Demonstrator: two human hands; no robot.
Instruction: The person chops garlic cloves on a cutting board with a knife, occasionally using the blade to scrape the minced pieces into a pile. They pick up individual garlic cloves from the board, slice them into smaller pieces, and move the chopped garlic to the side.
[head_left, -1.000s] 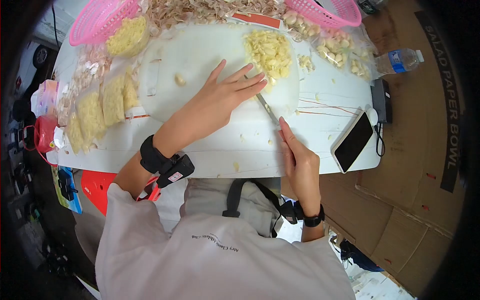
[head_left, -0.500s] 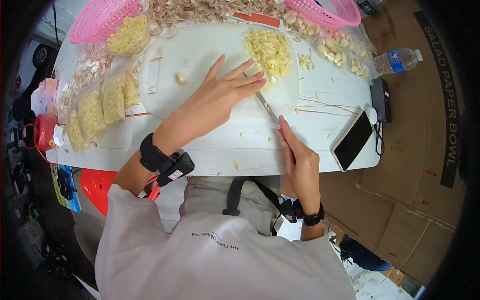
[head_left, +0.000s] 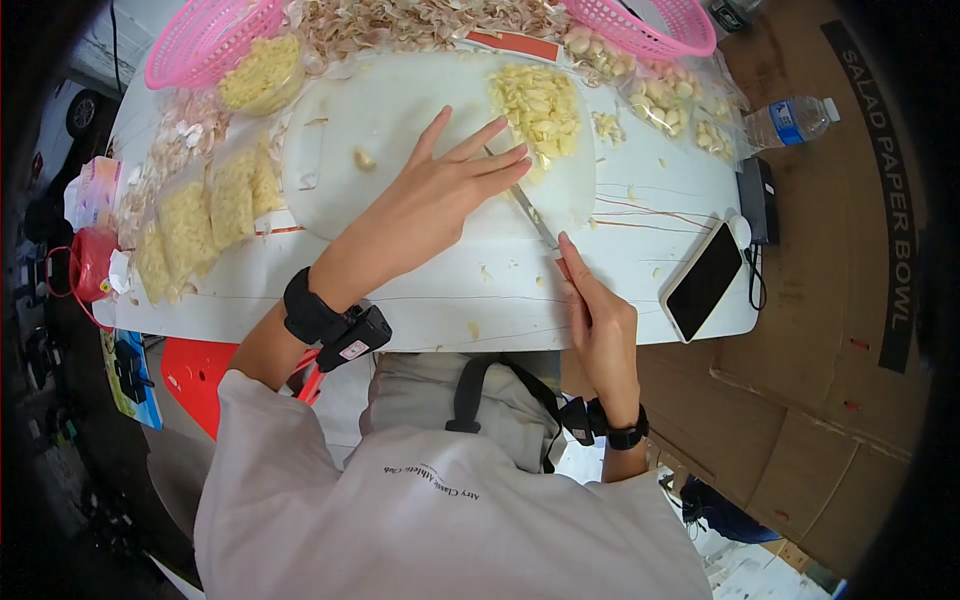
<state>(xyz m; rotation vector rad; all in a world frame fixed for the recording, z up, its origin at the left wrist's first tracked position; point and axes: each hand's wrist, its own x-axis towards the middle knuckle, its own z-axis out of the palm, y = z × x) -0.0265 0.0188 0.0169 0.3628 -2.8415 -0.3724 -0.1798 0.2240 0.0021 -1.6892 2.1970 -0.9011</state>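
Observation:
My right hand [head_left: 598,315] is wrapped round the reddish handle of a knife [head_left: 535,218] near the table's front edge. Its narrow blade slants up and left onto the white cutting board [head_left: 400,100]. Spread out over the tip end of the blade, my left hand [head_left: 445,185] has its fingers apart, the fingertips right at the blade. Just beyond those fingertips lies a heap of chopped garlic [head_left: 535,105] on the board's right part. A single garlic clove [head_left: 364,159] rests on the board's left part.
Bags of chopped garlic [head_left: 210,210] and a filled clear bowl [head_left: 265,75] stand left, near a pink basket [head_left: 200,40]. Garlic skins [head_left: 400,25] cover the back. At right are bagged cloves [head_left: 660,100], a water bottle [head_left: 795,122], a phone [head_left: 704,280] and a cardboard box [head_left: 800,350].
The view has shifted very slightly. Both hands and the knife hold practically the same position over the board.

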